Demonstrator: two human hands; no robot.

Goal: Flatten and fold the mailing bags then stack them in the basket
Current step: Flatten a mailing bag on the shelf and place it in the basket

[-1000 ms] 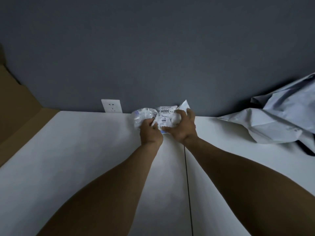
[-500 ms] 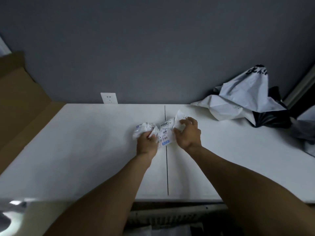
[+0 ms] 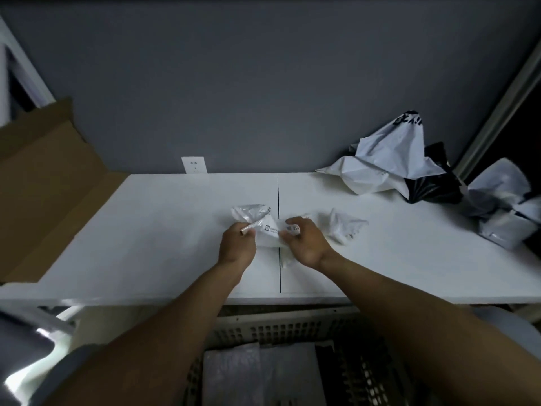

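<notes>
Plastic mailing bag (image 3: pixel 268 230), crumpled, lies on the white table (image 3: pixel 146 230) at its seam; left hand (image 3: pixel 237 247) and right hand (image 3: pixel 307 244) pinch it. It looks light, soft, slippery; opposite edges seem best to hold.

Mailing bag (image 3: pixel 270 233) label — seemingly printed, unreadable.

On the table (image 3: pixel 146 230), across its middle seam, lies a bag (image 3: pixel 268 232), with the left hand (image 3: pixel 237 247) at its left end and the right hand (image 3: pixel 306 244) at its right (both grip it). A pile (image 3: pixel 389 165) of bags sits back right, a box (image 3: pixel 44 177) at the table's left, and a socket (image 3: pixel 194 164) behind. The basket (image 3: pixel 292 329) stands below the near edge, with folded bags (image 3: pixel 257 373) in it.
</notes>
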